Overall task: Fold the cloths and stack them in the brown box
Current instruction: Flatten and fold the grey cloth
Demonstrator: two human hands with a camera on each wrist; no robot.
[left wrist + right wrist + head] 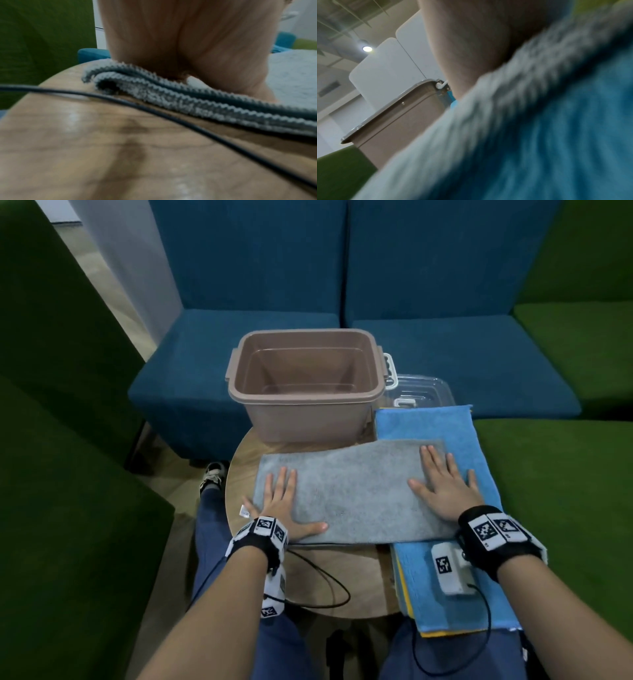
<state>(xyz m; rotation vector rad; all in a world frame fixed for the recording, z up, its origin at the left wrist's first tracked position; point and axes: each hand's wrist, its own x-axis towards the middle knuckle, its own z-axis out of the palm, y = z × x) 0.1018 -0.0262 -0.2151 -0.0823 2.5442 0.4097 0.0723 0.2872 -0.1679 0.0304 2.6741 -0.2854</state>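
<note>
A grey cloth (349, 491), folded into a long strip, lies across the round wooden table (342, 580). Its right end overlaps a stack of cloths with a blue cloth (455, 433) on top. My left hand (284, 501) presses flat on the grey cloth's left end, fingers straight. My right hand (442, 484) presses flat on its right end. The brown box (305, 381) stands empty behind the cloth. In the left wrist view the doubled edge of the grey cloth (188, 100) shows under my palm (180, 40). The right wrist view shows the grey cloth (471, 128) over the blue cloth (565, 135) beside the brown box (399, 117).
A clear plastic lid (418, 392) lies behind the blue stack, right of the box. Yellow cloth edges (404, 587) show under the blue one. A black cable (325, 573) loops over the table's near part. Blue (239, 344) and green seats (565, 474) surround the table.
</note>
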